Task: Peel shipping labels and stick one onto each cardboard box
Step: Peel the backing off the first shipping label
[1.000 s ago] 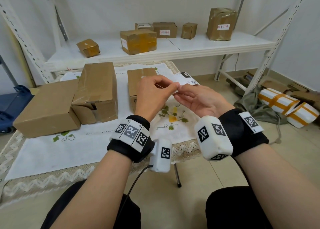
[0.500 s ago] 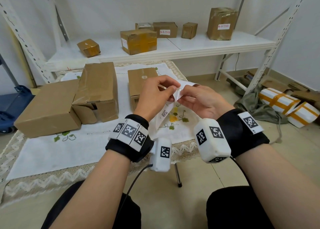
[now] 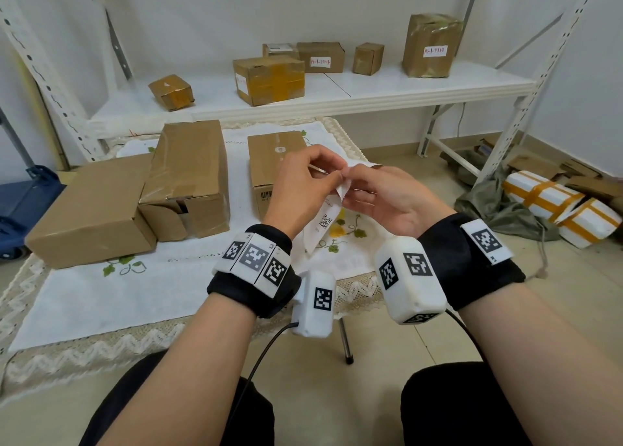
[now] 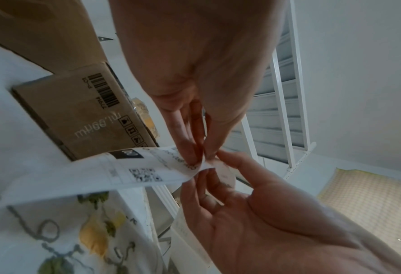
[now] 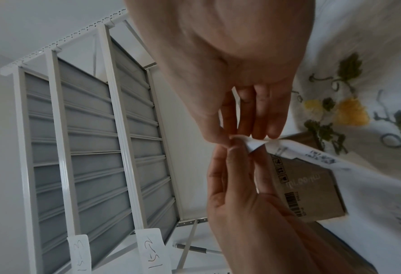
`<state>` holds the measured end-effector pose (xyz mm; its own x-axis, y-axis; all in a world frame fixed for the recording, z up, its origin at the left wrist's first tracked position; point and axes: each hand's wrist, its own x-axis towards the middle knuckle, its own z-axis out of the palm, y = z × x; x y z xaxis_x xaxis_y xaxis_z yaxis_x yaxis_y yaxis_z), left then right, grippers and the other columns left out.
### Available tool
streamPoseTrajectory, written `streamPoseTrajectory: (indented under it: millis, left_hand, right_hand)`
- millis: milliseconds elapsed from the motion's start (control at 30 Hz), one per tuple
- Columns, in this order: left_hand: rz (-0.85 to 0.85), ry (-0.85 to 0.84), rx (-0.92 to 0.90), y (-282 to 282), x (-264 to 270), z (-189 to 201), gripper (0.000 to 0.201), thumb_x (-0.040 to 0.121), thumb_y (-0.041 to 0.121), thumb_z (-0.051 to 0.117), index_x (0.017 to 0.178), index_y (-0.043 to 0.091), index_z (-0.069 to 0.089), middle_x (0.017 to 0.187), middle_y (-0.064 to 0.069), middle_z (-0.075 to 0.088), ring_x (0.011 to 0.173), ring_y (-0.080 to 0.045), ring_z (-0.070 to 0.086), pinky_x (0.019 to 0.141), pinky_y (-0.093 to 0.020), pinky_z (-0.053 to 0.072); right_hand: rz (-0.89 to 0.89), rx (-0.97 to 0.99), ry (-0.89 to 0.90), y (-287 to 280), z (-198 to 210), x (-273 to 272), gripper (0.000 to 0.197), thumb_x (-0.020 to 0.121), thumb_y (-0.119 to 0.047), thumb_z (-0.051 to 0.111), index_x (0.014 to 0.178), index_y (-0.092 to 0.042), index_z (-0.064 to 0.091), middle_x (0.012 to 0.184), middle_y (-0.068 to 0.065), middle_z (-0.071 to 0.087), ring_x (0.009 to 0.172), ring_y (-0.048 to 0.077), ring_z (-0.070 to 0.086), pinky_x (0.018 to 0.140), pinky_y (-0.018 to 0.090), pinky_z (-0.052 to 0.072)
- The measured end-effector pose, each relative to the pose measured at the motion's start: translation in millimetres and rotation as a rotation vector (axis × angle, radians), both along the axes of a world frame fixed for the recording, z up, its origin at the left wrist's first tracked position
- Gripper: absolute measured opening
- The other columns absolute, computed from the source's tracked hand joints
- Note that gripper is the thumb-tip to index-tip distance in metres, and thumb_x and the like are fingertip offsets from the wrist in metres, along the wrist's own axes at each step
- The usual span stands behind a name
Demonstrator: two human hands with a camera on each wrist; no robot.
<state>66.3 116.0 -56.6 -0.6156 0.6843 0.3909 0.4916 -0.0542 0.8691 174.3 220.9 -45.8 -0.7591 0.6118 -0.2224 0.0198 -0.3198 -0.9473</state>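
Note:
A white shipping label (image 3: 324,222) with a QR code hangs down between my hands over the tablecloth. Left hand (image 3: 332,175) and right hand (image 3: 357,184) both pinch its top end, fingertips touching, where a corner curls away. The left wrist view shows the label (image 4: 133,173) pinched by the left fingers (image 4: 189,148) and right fingers (image 4: 218,178). Three brown cardboard boxes stand on the table: a small printed box (image 3: 269,162) just behind my left hand, a taped box (image 3: 188,172), and a large flat box (image 3: 91,209) at left. The small box (image 5: 311,187) also shows in the right wrist view.
Behind the table (image 3: 101,304), a white shelf (image 3: 387,91) carries several more taped boxes, some with labels. White foam parcels (image 3: 553,206) with orange tape and a green bag (image 3: 488,206) lie on the floor at right. A blue cart (image 3: 17,202) stands at left.
The label, held out flat to the right a second ago, now hangs down between my hands. Both hands stayed close together, pinching its top end.

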Motion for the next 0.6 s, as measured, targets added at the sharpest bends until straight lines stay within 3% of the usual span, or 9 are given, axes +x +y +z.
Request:
streamPoseTrajectory:
  millis: [100,133,200,267,400,500,600]
  left_hand:
    - [0.021,0.027,-0.007,-0.8,0.5,1.2,0.005,0.091,0.011,0.073,0.095,0.015,0.074,0.089,0.002,0.073,0.077,-0.019,0.071,0.061,-0.019,0.054]
    - [0.022,0.035,-0.014,-1.1,0.8,1.5,0.007,0.092,0.010,0.071,0.095,0.015,0.074,0.090,0.003,0.072,0.075,-0.019,0.071,0.059,-0.015,0.050]
    - [0.016,0.040,-0.018,-1.4,1.5,2.1,0.014,0.094,0.006,0.065,0.097,0.015,0.076,0.092,0.004,0.072,0.074,-0.017,0.072,0.060,-0.016,0.051]
    - [0.004,0.029,-0.030,-1.5,2.8,3.0,0.021,0.095,0.003,0.060,0.099,0.015,0.078,0.096,0.005,0.073,0.073,-0.016,0.074,0.062,-0.019,0.055]
    - [-0.007,0.063,-0.043,-1.1,7.0,2.4,0.021,0.095,0.007,0.060,0.100,0.017,0.078,0.100,0.010,0.071,0.070,-0.007,0.072,0.059,-0.010,0.048]
    - [-0.003,0.096,-0.023,0.0,8.0,1.4,0.018,0.094,0.012,0.064,0.096,0.023,0.078,0.105,0.007,0.072,0.076,-0.008,0.072,0.069,-0.014,0.053]
    - [0.021,0.093,-0.013,1.2,6.5,-0.2,0.016,0.093,0.016,0.065,0.095,0.025,0.078,0.105,0.007,0.072,0.085,-0.011,0.072,0.079,-0.027,0.058]
  right_hand:
    - [-0.004,-0.005,0.045,1.4,-0.8,0.6,0.024,0.095,-0.001,0.067,0.116,0.004,0.059,0.061,-0.001,0.065,0.049,0.007,0.061,0.098,0.039,0.057]
    - [-0.014,-0.011,0.054,1.5,0.0,0.7,0.022,0.095,0.001,0.065,0.116,0.005,0.058,0.061,0.000,0.067,0.051,0.008,0.064,0.097,0.038,0.057]
    - [-0.056,-0.032,0.069,1.6,1.0,0.6,0.028,0.095,0.003,0.062,0.121,0.010,0.058,0.084,0.011,0.075,0.074,0.020,0.074,0.087,0.034,0.061]
    - [-0.111,-0.058,0.083,2.6,1.0,0.4,0.034,0.093,0.004,0.060,0.127,0.007,0.058,0.102,0.018,0.072,0.089,0.028,0.073,0.082,0.033,0.063]
    - [-0.133,-0.054,0.069,1.9,2.9,2.2,0.024,0.091,0.002,0.059,0.114,-0.003,0.063,0.098,0.014,0.069,0.085,0.026,0.071,0.076,0.031,0.063]
    - [-0.077,-0.027,0.003,-1.0,0.6,2.0,0.031,0.090,-0.005,0.068,0.120,0.003,0.067,0.099,0.014,0.066,0.085,0.026,0.071,0.070,0.029,0.062]
    - [-0.073,-0.019,-0.009,-1.8,-1.6,1.0,0.039,0.090,-0.005,0.072,0.126,0.006,0.063,0.099,0.013,0.067,0.078,0.024,0.072,0.067,0.028,0.061]
